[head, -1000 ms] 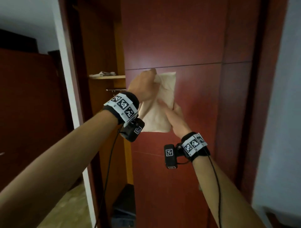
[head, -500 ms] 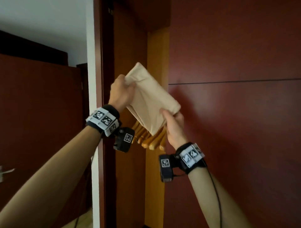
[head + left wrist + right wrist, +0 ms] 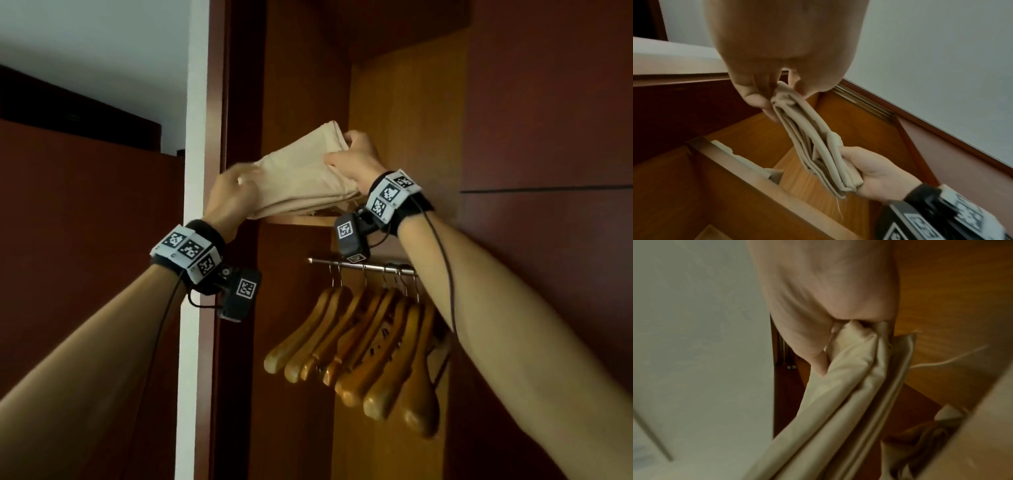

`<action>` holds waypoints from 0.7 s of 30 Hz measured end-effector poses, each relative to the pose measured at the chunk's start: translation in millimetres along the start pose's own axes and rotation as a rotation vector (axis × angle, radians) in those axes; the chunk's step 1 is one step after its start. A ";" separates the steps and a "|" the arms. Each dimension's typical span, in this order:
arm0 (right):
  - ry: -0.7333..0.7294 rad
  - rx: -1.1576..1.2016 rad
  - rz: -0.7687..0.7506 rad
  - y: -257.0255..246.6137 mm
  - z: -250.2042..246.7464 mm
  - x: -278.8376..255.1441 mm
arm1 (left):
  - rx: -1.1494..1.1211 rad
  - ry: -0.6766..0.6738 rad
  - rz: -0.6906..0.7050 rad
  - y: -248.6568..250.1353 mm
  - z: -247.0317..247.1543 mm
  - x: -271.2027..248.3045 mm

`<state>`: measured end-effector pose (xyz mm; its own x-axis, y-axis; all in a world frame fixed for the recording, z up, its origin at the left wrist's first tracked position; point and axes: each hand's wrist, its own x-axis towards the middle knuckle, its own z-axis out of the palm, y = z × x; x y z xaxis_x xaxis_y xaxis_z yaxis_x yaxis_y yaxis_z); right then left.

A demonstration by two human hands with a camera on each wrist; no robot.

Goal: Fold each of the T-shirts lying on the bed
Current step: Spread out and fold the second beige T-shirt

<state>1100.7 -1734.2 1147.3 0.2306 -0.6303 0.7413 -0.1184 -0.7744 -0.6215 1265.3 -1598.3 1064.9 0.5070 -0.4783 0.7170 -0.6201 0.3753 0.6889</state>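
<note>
A folded beige T-shirt (image 3: pixel 301 174) is held flat between both hands, raised to the level of the wooden wardrobe shelf (image 3: pixel 301 219). My left hand (image 3: pixel 233 192) grips its near left end, my right hand (image 3: pixel 356 157) grips the far right end inside the wardrobe. In the left wrist view the folded T-shirt (image 3: pixel 818 154) shows its stacked layers, pinched by the left hand (image 3: pixel 777 91) at the top and held by the right hand (image 3: pixel 869 170) below. The right wrist view shows the right hand (image 3: pixel 830 337) pinching the T-shirt's (image 3: pixel 849 386) folded edge.
Another pale folded cloth (image 3: pixel 748 160) lies on the shelf. Below the shelf a metal rail (image 3: pixel 363 265) carries several wooden hangers (image 3: pixel 370 349). Dark red wardrobe doors (image 3: pixel 548 171) flank the opening; a white wall strip (image 3: pixel 197 137) stands at the left.
Both hands have lifted the folded T-shirt and turned it flat at shelf height. The right hand has moved from its lower corner to its far end; the view has shifted into the open wardrobe.
</note>
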 end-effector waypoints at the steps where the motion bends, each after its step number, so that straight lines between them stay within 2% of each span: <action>1: -0.012 -0.045 0.008 4.4 5.5 17.7 | -0.027 -0.013 0.010 -9.9 3.5 12.4; 7: 0.013 -0.286 0.070 23.3 32.7 97.5 | -0.170 -0.129 0.085 -53.4 22.8 74.5; 12: -0.027 -0.384 0.133 21.5 43.8 139.1 | -0.166 -0.267 0.160 -69.3 31.4 109.6; 15: -0.143 -0.535 0.191 16.9 47.1 156.3 | -0.150 -0.335 0.182 -78.0 41.6 124.5; 18: -0.301 -0.712 0.248 19.7 50.4 174.1 | -0.059 -0.325 0.232 -86.7 50.0 132.4; 21: -0.401 -0.812 0.266 29.2 60.0 183.0 | -0.032 -0.324 0.204 -91.4 53.1 136.6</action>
<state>1197.4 -1868.8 1249.6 0.3965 -0.8426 0.3645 -0.8167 -0.5051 -0.2792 1359.5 -1740.1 1094.3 0.1564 -0.6157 0.7723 -0.6672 0.5107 0.5422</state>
